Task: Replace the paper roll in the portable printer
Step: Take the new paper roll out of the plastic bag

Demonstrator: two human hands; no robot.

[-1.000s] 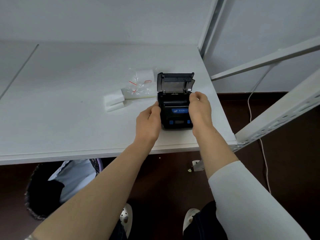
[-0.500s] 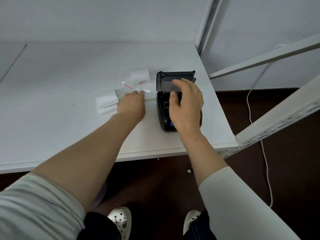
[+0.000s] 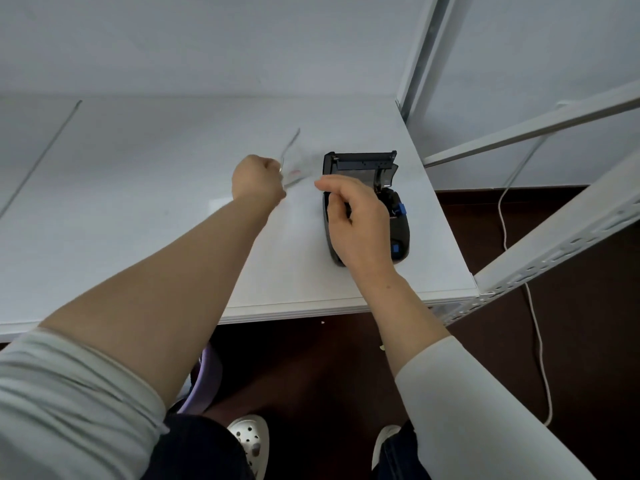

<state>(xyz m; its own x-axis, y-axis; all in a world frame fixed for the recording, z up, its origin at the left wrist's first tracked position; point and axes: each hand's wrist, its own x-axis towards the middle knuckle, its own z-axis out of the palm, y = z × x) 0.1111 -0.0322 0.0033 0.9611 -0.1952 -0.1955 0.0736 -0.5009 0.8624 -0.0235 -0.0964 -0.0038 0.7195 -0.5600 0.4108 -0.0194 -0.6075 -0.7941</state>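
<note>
A black portable printer (image 3: 398, 233) with blue buttons lies near the table's right edge, its lid (image 3: 360, 164) standing open at the far end. My right hand (image 3: 356, 220) rests on the printer's left side, thumb and fingers curled over the open paper bay. Left of the printer, my left hand (image 3: 258, 183) is closed on a clear plastic bag (image 3: 292, 161), lifted and blurred by motion. What the bag holds cannot be made out. A white paper piece (image 3: 219, 204) shows beside my left forearm.
The white table (image 3: 138, 168) ends at a front edge below my arms and a right edge beside the printer. White metal shelf beams (image 3: 540, 123) rise at the right. A white cable (image 3: 530, 306) hangs over the dark floor.
My left hand has closed on the plastic bag and lifted it off the table. My right hand has slid from the lid toward the printer's left side.
</note>
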